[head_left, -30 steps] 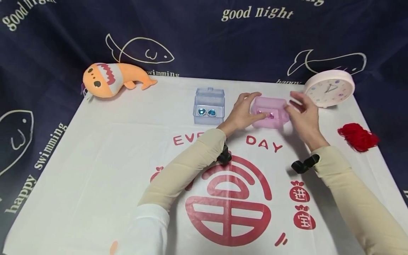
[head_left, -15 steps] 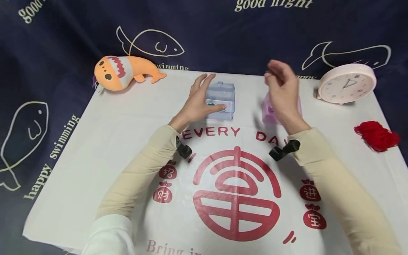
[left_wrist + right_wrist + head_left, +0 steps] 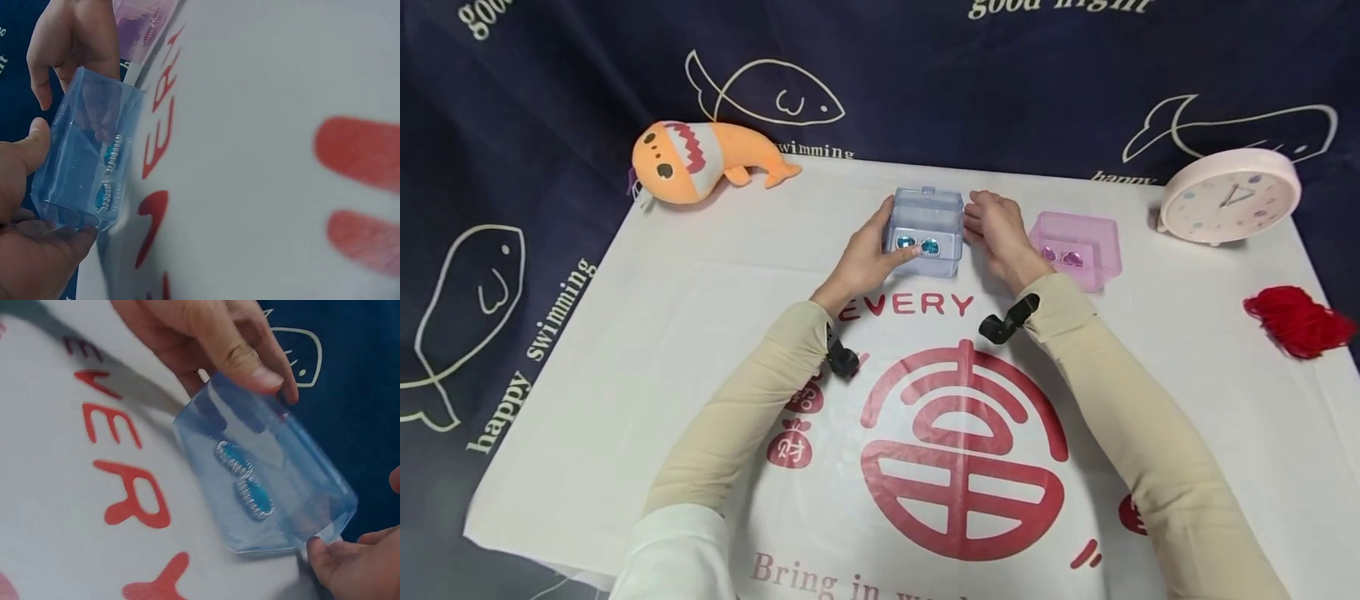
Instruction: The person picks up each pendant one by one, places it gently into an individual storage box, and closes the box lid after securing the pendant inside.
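A translucent blue box (image 3: 928,218) stands on the white table, its lid raised at the back. Two teal gem pieces (image 3: 929,247) with sparkling rims lie inside it. My left hand (image 3: 861,258) grips the box's left end, thumb along the front and fingers toward the back. At the right end is my right hand (image 3: 1000,233), its fingers loosely bent beside the far right corner; in the right wrist view a fingertip (image 3: 319,551) meets or nearly meets that corner. To the right sits an open pink box (image 3: 1101,250) with pink gem pieces (image 3: 1071,257), partly behind the right wrist.
An orange plush shark (image 3: 700,162) lies at the table's back left. A round pink clock (image 3: 1228,200) stands at the back right, with a bundle of red yarn (image 3: 1296,321) in front of it. Dark blue printed cloth (image 3: 985,92) hangs behind the table (image 3: 595,358).
Both hands have left the pink box and moved left to the blue one. The left hand has taken hold of its left end; the right hand has come to its right side.
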Available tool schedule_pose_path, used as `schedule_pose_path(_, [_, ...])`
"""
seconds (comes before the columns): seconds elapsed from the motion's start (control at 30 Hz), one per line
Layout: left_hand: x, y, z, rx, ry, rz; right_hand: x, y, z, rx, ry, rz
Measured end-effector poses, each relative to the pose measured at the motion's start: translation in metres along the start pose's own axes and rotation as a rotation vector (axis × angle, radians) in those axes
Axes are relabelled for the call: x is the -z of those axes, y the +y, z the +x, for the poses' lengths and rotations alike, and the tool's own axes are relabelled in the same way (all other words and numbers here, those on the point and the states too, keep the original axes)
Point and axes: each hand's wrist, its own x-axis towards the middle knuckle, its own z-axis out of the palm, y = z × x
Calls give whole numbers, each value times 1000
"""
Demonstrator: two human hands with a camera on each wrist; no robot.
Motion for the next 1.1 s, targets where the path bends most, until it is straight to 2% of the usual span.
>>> schedule_pose_path(0.17, [-3, -2, -3, -12, 20, -19, 1, 2, 4, -24, -39, 47])
schedule_pose_path(0.37, [-3, -8, -2, -22, 44, -49, 2, -13, 6, -41, -31, 188])
schedule_pose_path(0.5, [-4, -9, -2, -22, 43, -81, 2, -24, 7, -53, -38, 209])
schedule_pose_path(0.67, [-3, -10, -3, -8, 43, -102, -3, -34, 4, -17, -63, 84])
schedule_pose_path(0.73, [-3, -10, -3, -2, 45, -104, -7, -35, 2, 14, -51, 13])
schedule_pose_path(0.83, [-5, -11, -3, -10, 48, -123, -9, -33, 0, 59, -22, -42])
schedule_pose_path(0.9, [-6, -11, -2, -10, 52, -150, -7, -32, -1, 80, -32, -67])
schedule_pose_path(1.0, [-6, -11, -2, -9, 62, -190, 0, -29, -3, 96, -91, -126])
schedule_pose_path(1.1, [-5, -13, -2, -3, 69, -218, 8, -26, -5, 90, -195, -214])
